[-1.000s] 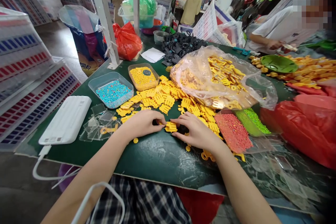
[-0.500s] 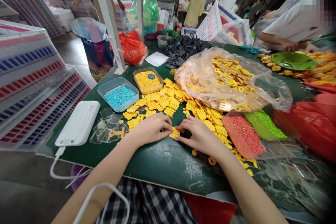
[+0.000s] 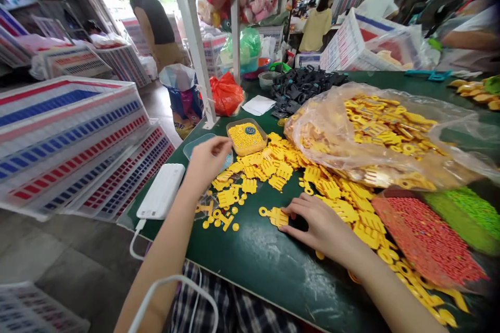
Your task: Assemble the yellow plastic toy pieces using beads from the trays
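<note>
Hands (image 3: pixel 318 222) apart — yellow piece (image 3: pixel 278 216), blurred sack lettering (image 3: pixel 179 126)

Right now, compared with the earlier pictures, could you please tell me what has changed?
The left hand has come away from the yellow piece and moved left and forward, over the blue-bead tray. The camera view has swung left. The right hand still grips the piece; the yellow-bead tray and white power bank stayed put on the table.
</note>
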`<state>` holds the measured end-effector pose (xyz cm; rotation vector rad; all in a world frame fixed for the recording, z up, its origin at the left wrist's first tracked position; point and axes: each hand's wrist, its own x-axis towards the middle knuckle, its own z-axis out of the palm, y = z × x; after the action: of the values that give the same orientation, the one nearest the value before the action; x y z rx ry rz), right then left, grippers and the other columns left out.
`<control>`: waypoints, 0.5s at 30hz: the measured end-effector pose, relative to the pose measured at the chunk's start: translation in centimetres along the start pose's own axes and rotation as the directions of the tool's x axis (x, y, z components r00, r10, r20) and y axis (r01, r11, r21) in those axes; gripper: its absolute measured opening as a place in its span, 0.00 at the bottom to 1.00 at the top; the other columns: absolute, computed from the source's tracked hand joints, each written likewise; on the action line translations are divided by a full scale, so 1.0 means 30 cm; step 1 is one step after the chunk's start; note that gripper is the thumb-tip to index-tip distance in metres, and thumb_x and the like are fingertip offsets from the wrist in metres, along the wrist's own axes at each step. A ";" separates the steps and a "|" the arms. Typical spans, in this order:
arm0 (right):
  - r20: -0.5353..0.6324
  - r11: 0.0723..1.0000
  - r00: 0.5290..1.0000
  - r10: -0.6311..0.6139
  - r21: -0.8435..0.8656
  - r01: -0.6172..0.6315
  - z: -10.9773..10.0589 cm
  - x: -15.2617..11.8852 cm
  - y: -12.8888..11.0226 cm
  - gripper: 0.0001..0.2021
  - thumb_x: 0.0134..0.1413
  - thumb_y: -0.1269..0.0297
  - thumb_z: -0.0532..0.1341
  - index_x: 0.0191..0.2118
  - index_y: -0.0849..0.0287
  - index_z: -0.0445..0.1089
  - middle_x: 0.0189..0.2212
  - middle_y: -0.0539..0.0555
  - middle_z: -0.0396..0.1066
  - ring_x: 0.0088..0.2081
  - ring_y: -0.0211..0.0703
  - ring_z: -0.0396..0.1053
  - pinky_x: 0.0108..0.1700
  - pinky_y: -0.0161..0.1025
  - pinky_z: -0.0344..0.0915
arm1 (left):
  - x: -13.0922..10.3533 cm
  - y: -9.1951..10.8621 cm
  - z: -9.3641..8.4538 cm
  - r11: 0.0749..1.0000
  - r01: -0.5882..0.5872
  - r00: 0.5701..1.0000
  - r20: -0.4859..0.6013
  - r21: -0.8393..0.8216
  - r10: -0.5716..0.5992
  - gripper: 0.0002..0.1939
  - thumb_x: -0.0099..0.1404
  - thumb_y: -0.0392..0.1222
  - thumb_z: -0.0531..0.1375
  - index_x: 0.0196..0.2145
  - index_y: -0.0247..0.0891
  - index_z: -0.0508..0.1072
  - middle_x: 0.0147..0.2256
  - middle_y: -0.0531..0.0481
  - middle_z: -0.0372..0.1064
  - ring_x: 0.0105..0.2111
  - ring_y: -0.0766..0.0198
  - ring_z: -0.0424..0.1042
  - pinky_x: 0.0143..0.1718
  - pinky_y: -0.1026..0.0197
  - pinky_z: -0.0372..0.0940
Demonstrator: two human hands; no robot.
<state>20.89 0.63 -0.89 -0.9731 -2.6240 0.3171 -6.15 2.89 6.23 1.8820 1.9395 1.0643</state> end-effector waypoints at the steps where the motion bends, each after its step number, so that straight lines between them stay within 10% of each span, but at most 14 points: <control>1: -0.005 1.000 1.000 -0.014 0.002 0.014 0.000 0.000 0.002 0.08 0.53 0.61 0.67 0.32 0.57 0.69 0.28 0.52 0.71 0.34 0.46 0.67 0.36 0.41 0.63 | 0.030 -0.024 -0.040 0.996 0.060 0.998 -0.026 0.066 -0.058 0.15 0.67 0.43 0.55 0.43 0.34 0.76 0.39 0.44 0.78 0.37 0.58 0.75 0.41 0.58 0.68; 6: -0.026 0.999 0.999 -0.047 -0.007 0.047 -0.002 -0.001 0.009 0.07 0.55 0.60 0.65 0.33 0.57 0.70 0.29 0.52 0.71 0.34 0.46 0.68 0.36 0.42 0.64 | 0.144 -0.122 -0.134 0.953 0.041 0.949 0.288 0.300 -0.131 0.14 0.61 0.45 0.58 0.39 0.35 0.78 0.37 0.45 0.78 0.37 0.55 0.76 0.40 0.58 0.68; 9: -0.036 0.999 0.998 -0.042 -0.012 0.041 0.005 -0.003 0.011 0.08 0.55 0.59 0.65 0.33 0.57 0.70 0.29 0.52 0.71 0.34 0.46 0.69 0.36 0.42 0.64 | 0.171 -0.144 -0.105 0.956 -0.054 0.851 0.514 0.288 -0.107 0.14 0.58 0.43 0.58 0.38 0.35 0.78 0.38 0.45 0.79 0.38 0.56 0.77 0.40 0.60 0.69; 15: -0.051 1.000 0.998 -0.022 -0.003 0.022 0.022 -0.009 0.013 0.08 0.55 0.59 0.65 0.32 0.56 0.69 0.29 0.52 0.71 0.33 0.45 0.68 0.35 0.41 0.62 | 0.194 -0.146 -0.041 0.952 -0.120 0.768 0.634 0.280 -0.090 0.12 0.56 0.41 0.59 0.36 0.39 0.80 0.33 0.50 0.80 0.34 0.58 0.77 0.36 0.63 0.68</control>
<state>21.05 0.68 -1.69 -0.9400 -2.5876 0.2807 -11.12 8.36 6.13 2.0441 1.7186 0.0477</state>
